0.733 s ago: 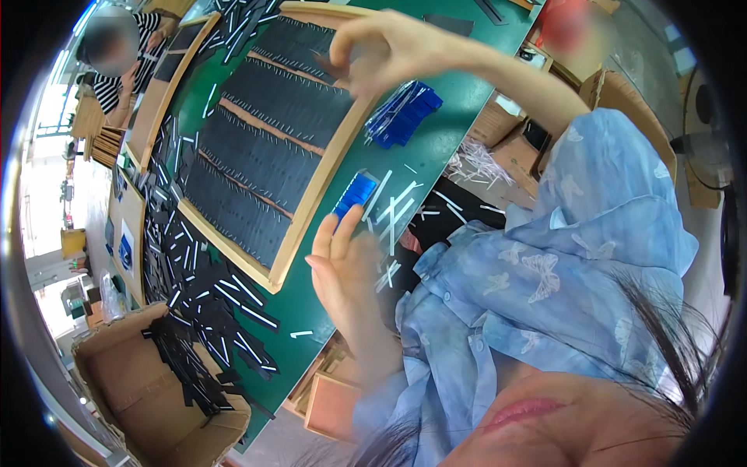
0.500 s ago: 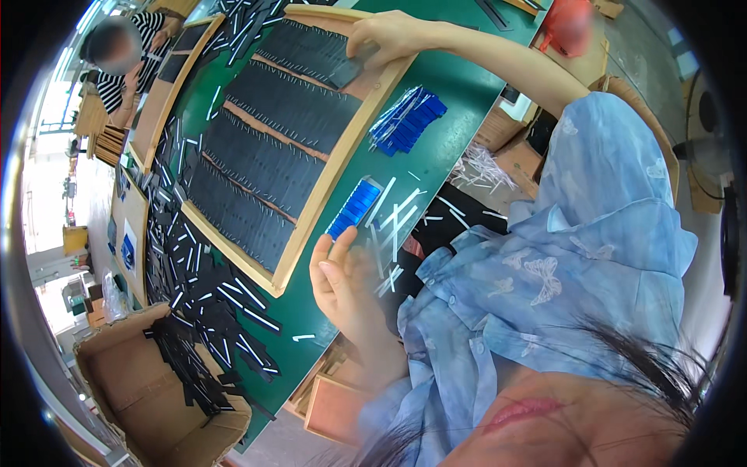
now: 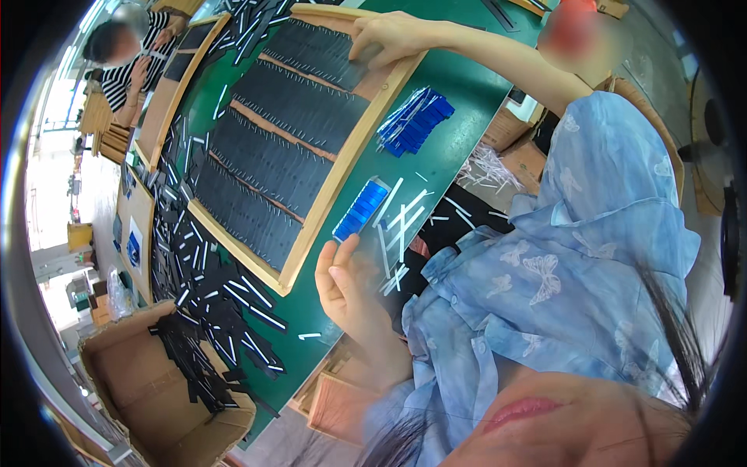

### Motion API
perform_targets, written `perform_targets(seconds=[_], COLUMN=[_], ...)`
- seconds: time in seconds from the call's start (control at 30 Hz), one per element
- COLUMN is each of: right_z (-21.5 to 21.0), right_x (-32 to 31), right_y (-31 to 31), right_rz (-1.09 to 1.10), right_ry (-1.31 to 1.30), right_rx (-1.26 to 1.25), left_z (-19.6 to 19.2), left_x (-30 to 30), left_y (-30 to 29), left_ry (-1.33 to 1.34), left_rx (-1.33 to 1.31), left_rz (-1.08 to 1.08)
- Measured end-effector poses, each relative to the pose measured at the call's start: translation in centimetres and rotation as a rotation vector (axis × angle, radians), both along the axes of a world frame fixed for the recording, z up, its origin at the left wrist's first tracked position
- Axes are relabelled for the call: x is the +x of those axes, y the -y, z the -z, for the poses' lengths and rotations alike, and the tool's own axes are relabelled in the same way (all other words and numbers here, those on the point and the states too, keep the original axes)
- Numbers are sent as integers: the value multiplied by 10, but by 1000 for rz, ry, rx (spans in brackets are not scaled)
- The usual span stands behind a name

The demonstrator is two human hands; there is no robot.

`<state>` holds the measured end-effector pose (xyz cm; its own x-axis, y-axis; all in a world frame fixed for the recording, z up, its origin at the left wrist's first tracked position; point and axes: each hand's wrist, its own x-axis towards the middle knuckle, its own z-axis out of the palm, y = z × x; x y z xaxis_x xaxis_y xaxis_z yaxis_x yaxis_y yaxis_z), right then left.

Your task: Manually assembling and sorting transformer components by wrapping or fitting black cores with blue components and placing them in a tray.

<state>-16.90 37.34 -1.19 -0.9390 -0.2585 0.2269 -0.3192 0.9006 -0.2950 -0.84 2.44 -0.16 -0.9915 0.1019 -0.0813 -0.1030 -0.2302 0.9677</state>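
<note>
Right hand [image 3: 393, 39]: top centre, over the tray's upper right corner; fingers bent down to the black pieces, grip hidden, cannot tell if anything is pinched.
Left hand [image 3: 346, 288]: centre, fingers loosely curled, tips at the lower end of the blue stack; cannot tell if they grasp it.
Tray [image 3: 352, 159]: wooden rim, upper centre, slanting on the green counter [image 3: 307, 311].
Black pieces [image 3: 296, 117]: packed in rows inside the tray.
Blue stack [image 3: 362, 210]: centre, between tray and white strips [image 3: 401, 226].
Blue bundle [image 3: 416, 124]: upper centre-right, white sticks across it.
Cardboard box [image 3: 128, 342]: lower left, black strips over its edge.
</note>
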Motion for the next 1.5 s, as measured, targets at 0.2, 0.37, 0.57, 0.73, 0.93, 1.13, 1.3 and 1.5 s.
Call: perform_targets(seconds=[0.2,0.37,0.57,0.73,0.93,1.13,1.3,1.5], right_z=[-28,-36,-51,-61,-71,-75,-64,-44], right_x=[38,46,62,75,90,96,91,130], right_y=[14,58,91,110,136,193,205,173], right_rz=[-62,-177,-137,-280,-453,-652,-702,-863], right_ry=[-126,-170,32,-102,-51,-407,-639,-471], right_rx=[-160,-216,-318,-244,-339,-280,-117,-26], left_z=[30,51,45,47,-9,-38,-36,-17], left_x=[-40,-59,-70,-80,-33,-5,-1,-9], left_y=[89,153,167,175,122,52,33,56], left_ry=[-355,-598,-390,-460,-165,-39,-2,0], left_rx=[-924,-1709,-1427,-1570,-285,-49,44,79], left_rz=[-709,-715,-698,-690,-459,-146,-134,-172])
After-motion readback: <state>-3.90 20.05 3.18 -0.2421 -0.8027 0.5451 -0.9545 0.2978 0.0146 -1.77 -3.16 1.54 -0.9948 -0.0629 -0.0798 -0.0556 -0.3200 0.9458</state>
